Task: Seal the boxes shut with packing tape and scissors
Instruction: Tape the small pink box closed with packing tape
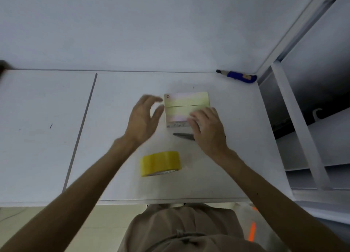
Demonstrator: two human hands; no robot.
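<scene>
A small pale yellow box (184, 105) lies on the white table (121, 130), its two top flaps meeting at a centre seam. My right hand (207, 128) rests flat on the box's near right corner. My left hand (144, 119) hovers just left of the box, fingers loosely spread and blurred, holding nothing. Dark scissors (183, 135) lie on the table just in front of the box, partly hidden under my right hand. A roll of yellow packing tape (161, 163) stands on its edge nearer to me, between my forearms.
A blue utility knife (239, 77) lies at the table's far right corner against the wall. White metal shelving (303, 119) stands along the right side. A seam (81, 128) splits the table from another surface on the left. The table's front edge is close to my body.
</scene>
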